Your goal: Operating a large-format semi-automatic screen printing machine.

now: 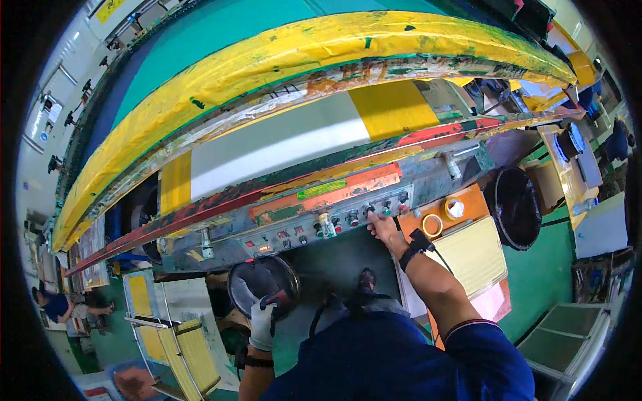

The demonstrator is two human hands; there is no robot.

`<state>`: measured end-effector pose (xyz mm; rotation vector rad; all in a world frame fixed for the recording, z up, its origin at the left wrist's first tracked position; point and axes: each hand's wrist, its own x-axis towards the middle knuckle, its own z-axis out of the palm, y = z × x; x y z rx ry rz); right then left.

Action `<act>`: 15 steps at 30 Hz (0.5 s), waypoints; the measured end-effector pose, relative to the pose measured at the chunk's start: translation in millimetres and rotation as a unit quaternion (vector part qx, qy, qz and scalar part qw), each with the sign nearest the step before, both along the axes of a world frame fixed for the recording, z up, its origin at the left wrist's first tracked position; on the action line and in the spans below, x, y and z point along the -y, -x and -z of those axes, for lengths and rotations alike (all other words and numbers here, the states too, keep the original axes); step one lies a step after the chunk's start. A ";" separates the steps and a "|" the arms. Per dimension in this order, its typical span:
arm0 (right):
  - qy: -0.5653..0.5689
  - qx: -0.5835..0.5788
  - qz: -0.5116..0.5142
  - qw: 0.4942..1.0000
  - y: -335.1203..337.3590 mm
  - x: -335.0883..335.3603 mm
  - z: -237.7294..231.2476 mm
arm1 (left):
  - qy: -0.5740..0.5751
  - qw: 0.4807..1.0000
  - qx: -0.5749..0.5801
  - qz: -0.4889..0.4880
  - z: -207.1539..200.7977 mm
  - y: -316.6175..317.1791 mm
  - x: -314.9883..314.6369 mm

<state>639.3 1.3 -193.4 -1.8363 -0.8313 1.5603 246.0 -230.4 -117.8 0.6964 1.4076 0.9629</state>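
Person in a dark top sits well off to the left of my left hand. Nearer to that hand, still on its left, stands a metal rack with pale yellow panels leaning on it. A round bin lined in black lies just beyond my left hand, which wears a white glove and is closed round a dark object; I cannot make out what kind of thing it is. Ahead of this hand, past the bin, a small red-lit display shows on the long grey control panel, and the panel runs on to the right, up to and past my right hand. A long yellow-covered frame arches well beyond both hands. My right hand is bare, its fingers narrow, with the tips at a black knob on the panel; I cannot tell whether they pinch it or only touch it. A black strap circles the wrist behind it. Just right of this hand, a tape roll and a white cup-like container rest on an orange-brown counter. Farther right stands another black-lined bin.
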 end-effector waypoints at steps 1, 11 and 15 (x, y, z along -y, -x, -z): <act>-0.017 0.022 -0.019 0.999 -0.4 -6.8 3.8 | 0.001 1.000 -0.005 -0.022 7.0 4.3 1.8; -0.182 0.043 -0.031 0.982 -9.2 -5.9 46.0 | -0.068 0.995 -0.077 -0.018 -5.4 4.1 -11.5; 0.000 -0.021 -0.038 0.999 -2.3 7.3 15.2 | -0.029 0.997 -0.059 -0.031 -0.5 3.7 -11.9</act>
